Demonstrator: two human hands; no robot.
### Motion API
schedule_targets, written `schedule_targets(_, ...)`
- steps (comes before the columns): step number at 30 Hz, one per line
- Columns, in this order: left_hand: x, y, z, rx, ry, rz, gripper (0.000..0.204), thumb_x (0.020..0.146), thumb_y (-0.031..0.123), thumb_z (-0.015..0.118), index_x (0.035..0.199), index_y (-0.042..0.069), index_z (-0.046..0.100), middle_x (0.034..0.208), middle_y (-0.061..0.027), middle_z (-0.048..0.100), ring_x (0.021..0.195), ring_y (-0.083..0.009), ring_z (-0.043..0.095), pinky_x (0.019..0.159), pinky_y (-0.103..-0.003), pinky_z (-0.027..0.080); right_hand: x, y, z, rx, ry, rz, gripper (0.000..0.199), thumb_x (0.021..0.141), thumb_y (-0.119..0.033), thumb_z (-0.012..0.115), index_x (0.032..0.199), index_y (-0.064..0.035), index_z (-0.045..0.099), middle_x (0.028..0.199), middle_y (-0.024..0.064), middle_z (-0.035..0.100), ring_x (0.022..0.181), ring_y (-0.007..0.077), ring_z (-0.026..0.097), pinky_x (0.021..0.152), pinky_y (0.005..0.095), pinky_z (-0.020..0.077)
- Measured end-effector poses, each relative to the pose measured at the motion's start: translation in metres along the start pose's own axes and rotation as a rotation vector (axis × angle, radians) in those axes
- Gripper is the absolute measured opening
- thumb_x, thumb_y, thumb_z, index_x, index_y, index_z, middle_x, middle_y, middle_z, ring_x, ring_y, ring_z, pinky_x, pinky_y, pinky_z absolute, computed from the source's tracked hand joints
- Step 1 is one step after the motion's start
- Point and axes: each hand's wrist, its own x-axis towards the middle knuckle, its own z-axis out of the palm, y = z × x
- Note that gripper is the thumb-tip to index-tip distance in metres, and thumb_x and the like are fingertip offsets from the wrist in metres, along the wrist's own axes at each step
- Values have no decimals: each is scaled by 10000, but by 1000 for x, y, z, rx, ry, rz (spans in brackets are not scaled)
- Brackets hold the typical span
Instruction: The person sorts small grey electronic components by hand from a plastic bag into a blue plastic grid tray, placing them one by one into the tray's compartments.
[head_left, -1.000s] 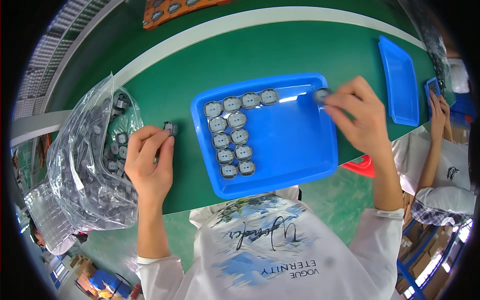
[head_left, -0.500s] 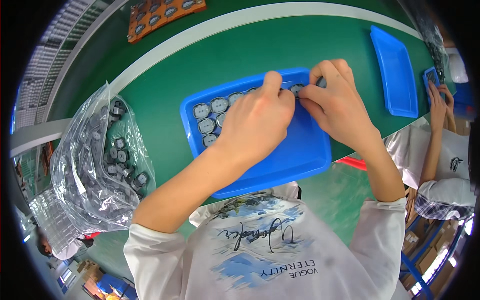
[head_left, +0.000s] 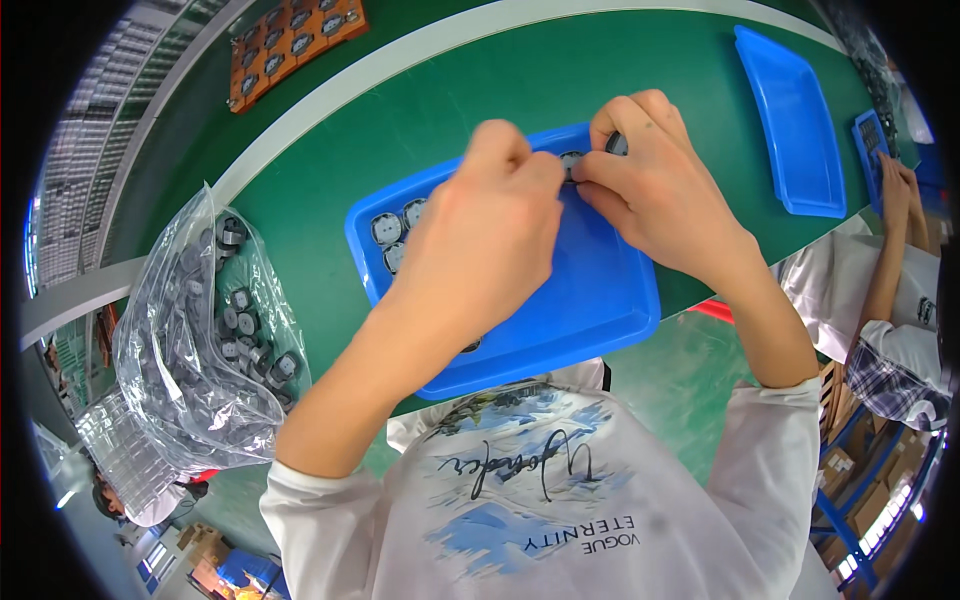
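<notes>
Both my hands are over a blue tray (head_left: 600,290). Small rounded grey parts (head_left: 386,228) sit in rows at its left side, and my left forearm and hand cover most of them. The thumb and index finger of my right hand (head_left: 655,185) pinch one round grey part (head_left: 571,165) above the tray's far edge. A second dark grey part (head_left: 617,144) shows in the curl of its other fingers. My left hand (head_left: 490,225) is closed, its fingertips against the pinched part or just beside it. Whatever those left fingers hold is hidden.
A clear plastic bag (head_left: 170,350) of similar grey parts lies left of the tray. An orange fixture (head_left: 295,45) with parts stands at the far left. Another blue tray (head_left: 795,130) lies at the right. Beyond it, a co-worker's hands (head_left: 895,190) are at a small blue tray (head_left: 866,140).
The whole view has shifted a little. My left hand has moved left over the tray and now hides more of the rows. My right hand keeps its pinch on the grey part.
</notes>
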Motion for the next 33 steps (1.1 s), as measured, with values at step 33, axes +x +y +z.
schedule_targets(33,-66,-12,8,129,-55,251,349,713,70,734,1035,-52,676,951,-119,588,916,-299,555,820,-427,495,-87,1,-10,-168,51,468,465,881,-86,725,1341,-108,660,1202,110,580,1117,289,511,992,385,441)
